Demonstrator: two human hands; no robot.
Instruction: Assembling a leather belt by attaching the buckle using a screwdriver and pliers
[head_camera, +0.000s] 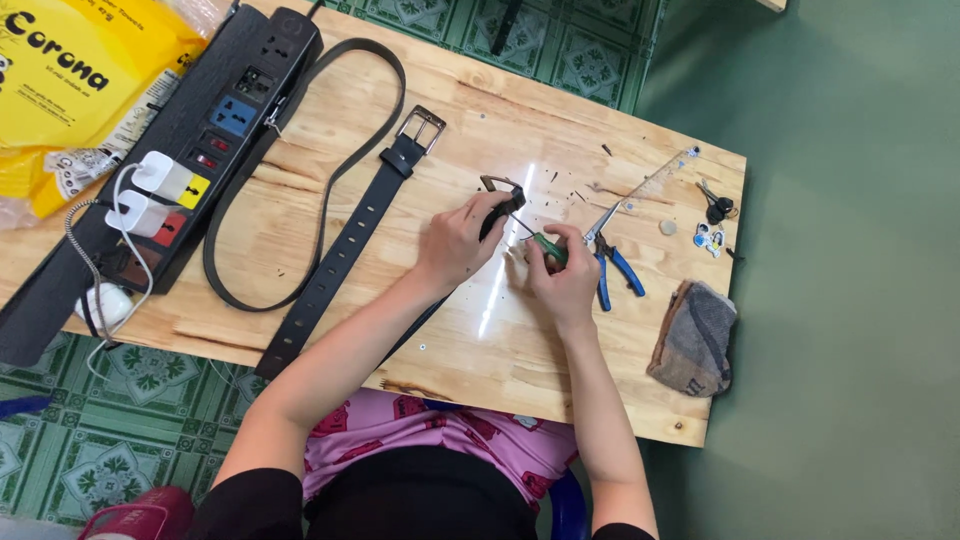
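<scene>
At the middle of the wooden desk (470, 340), the left hand (455, 245) is closed around the end of a black belt strap (492, 218), its fingers wrapped over the leather just short of a small dark buckle (500, 186) that sticks out past the fingertips. The rest of this strap runs back under the forearm toward the desk's near edge. The right hand (562, 280) sits just beside the left, fingers pinched closed on a green-handled screwdriver (545, 248) whose thin shaft points at the strap end held by the other hand. Small dark specks of debris lie scattered on the wood just beyond the two hands.

Just to the right of the right hand lie blue-handled pliers (612, 262), jaws pointing toward the far edge. Beyond them a clear ruler (655, 178) lies slanted toward the far right corner, where a bunch of keys (714, 208) rests. A folded grey-brown cloth (694, 338) sits at the right edge, near the front corner.

On the left half of the desk a second black belt (345, 240) with a silver rectangular buckle (424, 128) lies curved in a long loop, its punched end reaching the near edge. Left of it a long black power strip (150, 180) runs diagonally, with two white chargers (150, 195) plugged in and white cables trailing off. A yellow plastic package (80, 70) lies at the far left corner. The floor below shows green patterned tiles (130, 450).
</scene>
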